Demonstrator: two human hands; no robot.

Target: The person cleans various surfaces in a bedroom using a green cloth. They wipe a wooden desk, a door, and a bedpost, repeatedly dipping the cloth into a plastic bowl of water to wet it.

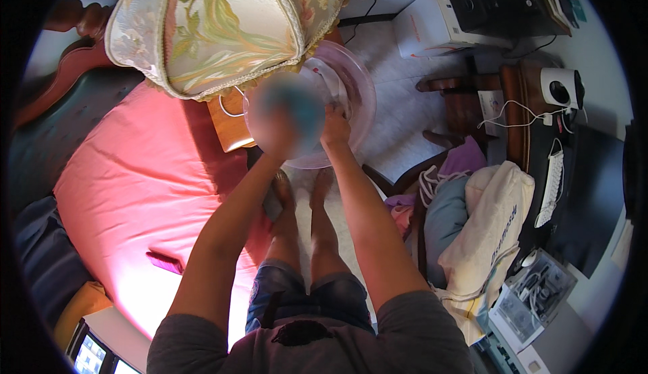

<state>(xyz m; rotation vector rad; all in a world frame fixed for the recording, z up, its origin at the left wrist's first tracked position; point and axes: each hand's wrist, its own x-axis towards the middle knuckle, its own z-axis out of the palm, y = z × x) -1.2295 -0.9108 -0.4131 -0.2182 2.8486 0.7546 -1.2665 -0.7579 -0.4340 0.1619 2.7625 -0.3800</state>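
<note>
A round translucent pink plastic tub (365,96) stands before me, with white fabric (329,78) inside it. My left hand (283,133) is over the tub's near left side, mostly lost in a blurred patch. Within that blur is a teal thing (304,108) whose kind I cannot make out; it lies between my hands. To its right, my right hand (335,126) has curled fingers inside the tub's outline. Whether it grips the teal thing or the white fabric is hidden.
A large floral fabric cover (228,30) overhangs the tub's far left, above a wooden cabinet (230,123). Left is a bed with a pink sheet (147,156) and a magenta case (164,261). Right are a cushion-laden chair (420,232), a desk (519,116) and a white box (425,25).
</note>
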